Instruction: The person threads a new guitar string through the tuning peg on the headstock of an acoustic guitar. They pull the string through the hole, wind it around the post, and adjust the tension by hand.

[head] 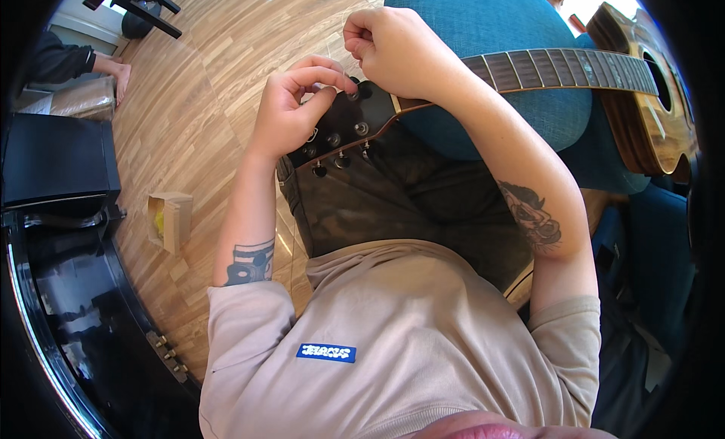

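Observation:
A dark guitar headstock (340, 124) lies over my lap, with metal string posts on its face and tuning pegs (341, 160) along its near edge. My left hand (297, 102) is bent over the headstock's far side. Its index fingertip rests by a string post, and whether it pinches anything is hard to see. Just above the nut end of the neck, my right hand (391, 48) is closed, fingers curled. A thin, pale guitar string (344, 68) rises from the post area towards those fingers. The fretboard (555, 68) runs right to the acoustic guitar's wooden body (651, 113).
The neck crosses a blue upholstered seat (487, 19). A glossy black piano (73, 291) stands at left, near a small open cardboard box (173, 221) on the wood floor (187, 99). Another person's bare foot (122, 79) is at upper left, beside a wrapped package (79, 99).

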### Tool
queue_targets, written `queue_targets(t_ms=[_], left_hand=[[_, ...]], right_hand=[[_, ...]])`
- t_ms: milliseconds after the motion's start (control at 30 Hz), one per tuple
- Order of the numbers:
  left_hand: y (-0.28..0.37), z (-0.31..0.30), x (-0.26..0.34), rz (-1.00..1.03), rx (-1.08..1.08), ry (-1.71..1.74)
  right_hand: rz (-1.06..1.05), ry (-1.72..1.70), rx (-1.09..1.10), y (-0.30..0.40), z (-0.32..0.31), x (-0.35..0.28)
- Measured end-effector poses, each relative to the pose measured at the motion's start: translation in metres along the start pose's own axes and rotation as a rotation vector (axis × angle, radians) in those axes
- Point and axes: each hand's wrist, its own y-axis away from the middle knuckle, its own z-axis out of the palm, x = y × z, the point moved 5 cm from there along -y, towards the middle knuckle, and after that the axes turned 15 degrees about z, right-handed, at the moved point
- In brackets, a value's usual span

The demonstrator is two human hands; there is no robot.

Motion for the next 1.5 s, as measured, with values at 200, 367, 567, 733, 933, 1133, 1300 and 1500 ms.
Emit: queue_targets(t_ms=[200,367,567,733,933,1133,1300,1500], left_hand=[[-0.003,-0.001,0.007,0.02,0.027,0.027],[-0.004,-0.001,-0.008,-0.063,0.128,0.024],[-0.002,-0.007,-0.013,-0.119,0.155,-0.232],[0.0,-0.007,-0.015,-0.113,0.219,-0.216],[0.016,-0.002,-0.01,-0.076,0.292,-0.19],[0.019,0.016,0.026,0.202,0.223,-0.528],[0.022,0.021,0.034,0.241,0.161,-0.555],[0.021,0.026,0.044,0.264,0.139,-0.626]], right_hand=[[-0.003,0.006,-0.024,0.001,0.001,0.0],[0.028,0.029,-0.037,0.001,0.002,0.002],[0.004,0.018,-0.116,0.004,0.005,-0.003],[-0.083,-0.001,-0.17,0.006,0.008,-0.005],[-0.078,-0.005,-0.231,0.007,0.012,-0.004],[-0.075,-0.014,-0.26,0.011,0.009,-0.006],[-0.194,0.056,-0.246,0.009,0.014,-0.006],[-0.177,0.042,-0.231,0.01,0.014,-0.006]])
